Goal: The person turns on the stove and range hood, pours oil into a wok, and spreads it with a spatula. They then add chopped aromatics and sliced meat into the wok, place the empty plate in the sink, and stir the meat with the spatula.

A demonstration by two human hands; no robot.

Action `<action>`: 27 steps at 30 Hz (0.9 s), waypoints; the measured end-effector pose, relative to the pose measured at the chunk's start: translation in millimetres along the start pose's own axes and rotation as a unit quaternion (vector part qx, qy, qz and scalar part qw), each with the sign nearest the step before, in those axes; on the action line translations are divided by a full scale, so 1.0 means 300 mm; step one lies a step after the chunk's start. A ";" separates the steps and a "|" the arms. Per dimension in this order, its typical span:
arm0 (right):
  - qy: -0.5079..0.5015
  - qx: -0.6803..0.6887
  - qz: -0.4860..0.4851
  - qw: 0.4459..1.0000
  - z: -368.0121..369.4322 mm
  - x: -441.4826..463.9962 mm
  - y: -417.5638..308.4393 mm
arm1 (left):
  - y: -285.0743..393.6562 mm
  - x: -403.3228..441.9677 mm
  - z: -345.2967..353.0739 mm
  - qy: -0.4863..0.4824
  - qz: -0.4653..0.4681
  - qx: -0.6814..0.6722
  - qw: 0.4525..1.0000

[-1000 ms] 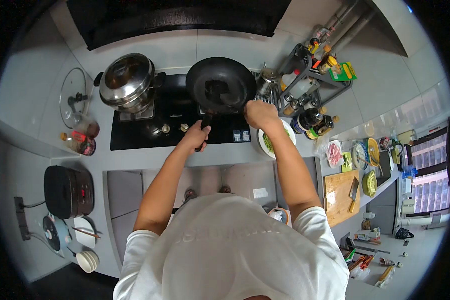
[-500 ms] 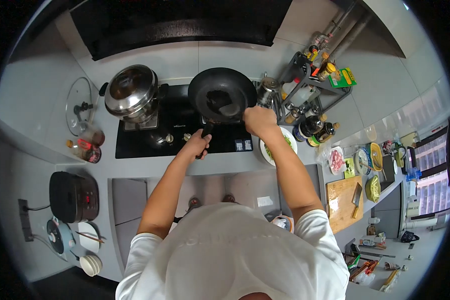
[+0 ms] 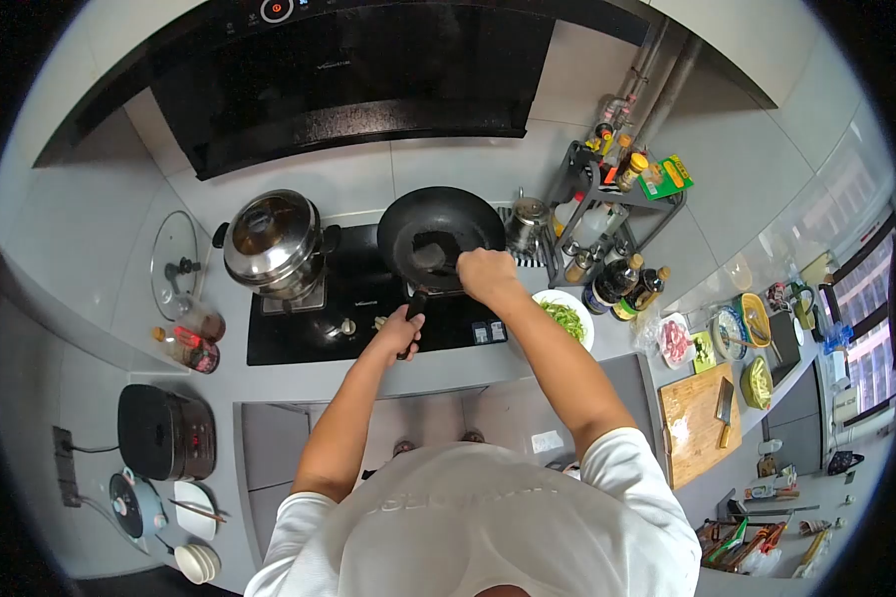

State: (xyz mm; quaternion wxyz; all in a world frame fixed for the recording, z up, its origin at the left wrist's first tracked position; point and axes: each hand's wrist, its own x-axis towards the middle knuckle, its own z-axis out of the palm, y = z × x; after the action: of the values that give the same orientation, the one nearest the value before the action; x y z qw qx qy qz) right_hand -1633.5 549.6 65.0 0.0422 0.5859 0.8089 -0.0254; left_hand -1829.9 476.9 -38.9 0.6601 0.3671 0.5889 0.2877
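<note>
A black frying pan [image 3: 408,224] stands on the right side of the black gas stove [image 3: 299,338]. My left hand [image 3: 403,330] is wrapped around its handle [image 3: 415,303]. My right hand [image 3: 488,277] is a closed fist over the pan's right rim; whatever it holds, if anything, is hidden by the fingers. On the pan's bottom there is a dark glossy patch with a lighter grey shape in it, which I cannot identify. A white plate of cut green vegetables [image 3: 564,318] sits on the counter by my right forearm.
A lidded steel pot [image 3: 274,249] occupies the left burner. Right of the pan are a metal pitcher [image 3: 526,224], a seasoning rack [image 3: 617,189] and dark sauce bottles [image 3: 617,284]. A cleaver [image 3: 725,410] lies on the wooden cutting board [image 3: 692,428]. A rice cooker [image 3: 164,430] stands at left.
The view has tilted up, so the stove sits lower and more of the range hood shows. My right hand has shifted slightly left over the pan, uncovering more of the vegetable plate.
</note>
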 end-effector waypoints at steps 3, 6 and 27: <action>-0.004 0.002 0.022 1.000 0.070 0.045 0.029 | 0.011 -0.008 0.006 0.004 0.001 0.003 1.000; -0.019 -0.030 0.013 0.999 -0.001 -0.022 -0.008 | 0.018 0.000 -0.004 0.009 0.003 0.014 1.000; -0.006 0.029 0.089 0.996 0.101 0.017 0.005 | -0.045 0.014 -0.024 0.023 0.030 0.003 0.999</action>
State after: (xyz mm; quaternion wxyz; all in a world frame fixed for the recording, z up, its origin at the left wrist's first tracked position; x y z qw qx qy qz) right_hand -1632.5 552.2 34.3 0.0323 0.6567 0.7519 -0.0489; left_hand -1837.1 473.6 -52.7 0.6361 0.3800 0.5937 0.3138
